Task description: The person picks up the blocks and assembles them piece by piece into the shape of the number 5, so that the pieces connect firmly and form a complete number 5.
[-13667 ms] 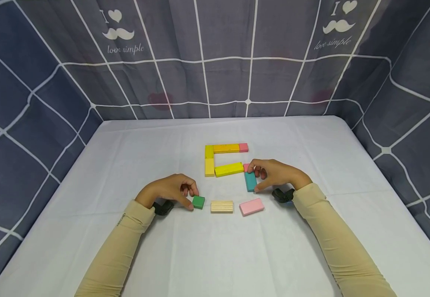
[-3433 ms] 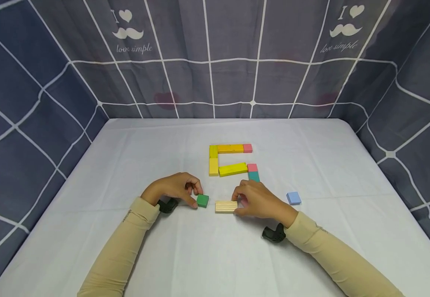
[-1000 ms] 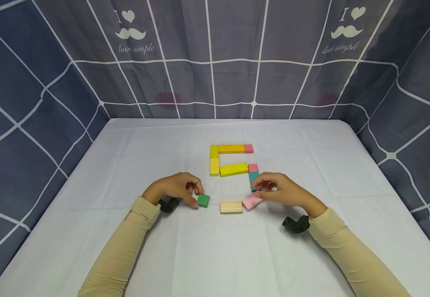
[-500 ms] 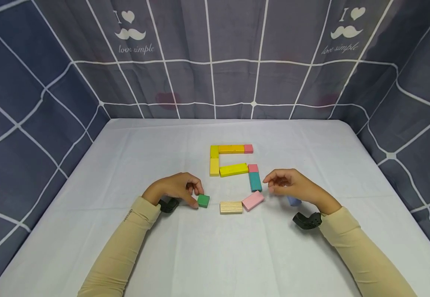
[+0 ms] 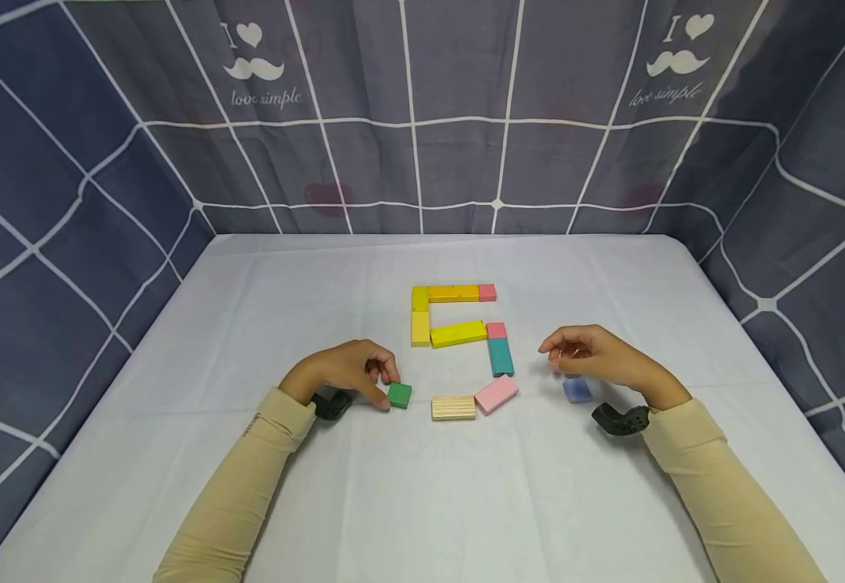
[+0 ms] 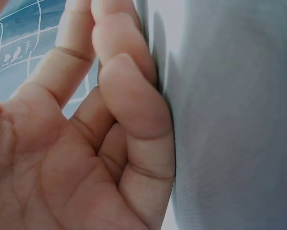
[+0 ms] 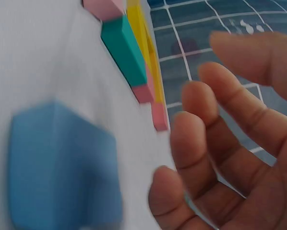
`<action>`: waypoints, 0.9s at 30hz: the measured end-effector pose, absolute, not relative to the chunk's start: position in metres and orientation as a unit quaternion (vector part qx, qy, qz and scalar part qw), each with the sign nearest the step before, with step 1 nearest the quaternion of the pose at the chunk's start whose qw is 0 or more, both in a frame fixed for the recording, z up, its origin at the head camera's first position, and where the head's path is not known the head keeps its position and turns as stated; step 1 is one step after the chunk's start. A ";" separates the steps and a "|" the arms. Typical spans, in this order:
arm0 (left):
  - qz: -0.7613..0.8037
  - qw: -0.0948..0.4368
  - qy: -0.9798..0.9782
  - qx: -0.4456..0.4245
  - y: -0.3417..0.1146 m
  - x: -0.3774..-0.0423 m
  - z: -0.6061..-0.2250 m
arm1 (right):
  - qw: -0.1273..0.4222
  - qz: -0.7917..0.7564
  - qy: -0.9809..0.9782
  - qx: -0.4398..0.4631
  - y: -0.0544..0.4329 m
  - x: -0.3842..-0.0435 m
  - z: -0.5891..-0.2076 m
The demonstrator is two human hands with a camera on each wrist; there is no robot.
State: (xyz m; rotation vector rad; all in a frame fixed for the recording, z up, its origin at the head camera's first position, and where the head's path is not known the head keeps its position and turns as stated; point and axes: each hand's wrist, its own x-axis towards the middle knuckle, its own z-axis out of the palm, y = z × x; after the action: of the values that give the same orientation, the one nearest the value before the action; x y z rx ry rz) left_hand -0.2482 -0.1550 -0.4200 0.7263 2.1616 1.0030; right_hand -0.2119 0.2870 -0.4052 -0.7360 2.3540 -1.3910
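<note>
My left hand [image 5: 345, 370] rests on the table, fingers loosely bent, beside the left edge of a small green block [image 5: 399, 395]. The left wrist view shows no block in its fingers. Over the table at the right, my right hand [image 5: 600, 356] hovers with relaxed, parted fingers and holds nothing. Just beneath it lies a light blue block [image 5: 578, 391], large and blurred in the right wrist view. A pink block [image 5: 497, 394] lies slanted between a ridged wooden block [image 5: 454, 407] and a teal block [image 5: 500, 357].
Yellow blocks [image 5: 458, 334] and an orange-yellow block [image 5: 454, 293] form an angular outline farther back. Two small pinkish-red blocks [image 5: 487, 292] sit at its right ends. A white cloth [image 5: 305, 283] covers the table, with dark gridded curtains [image 5: 458, 162] around it.
My right hand has left the pink block and drawn back to the right. Earlier, the wooden block shifted slightly right and the pink block turned slantwise beside it. The left hand stays put.
</note>
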 end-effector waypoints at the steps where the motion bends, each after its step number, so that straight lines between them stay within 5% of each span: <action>1: 0.381 0.320 0.822 0.276 -0.155 -0.248 -0.420 | 0.158 -0.483 0.821 -0.260 0.290 -0.213 -0.406; 27: 0.376 0.319 0.824 0.281 -0.152 -0.248 -0.419 | 0.287 -0.450 0.797 -0.282 0.330 -0.224 -0.418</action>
State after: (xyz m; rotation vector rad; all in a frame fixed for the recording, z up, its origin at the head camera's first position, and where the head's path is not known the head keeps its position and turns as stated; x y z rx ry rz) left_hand -0.2477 -0.1521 -0.4187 0.7386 2.1661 0.9894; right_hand -0.2237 0.3296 -0.4176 -0.7523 2.1305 -1.2017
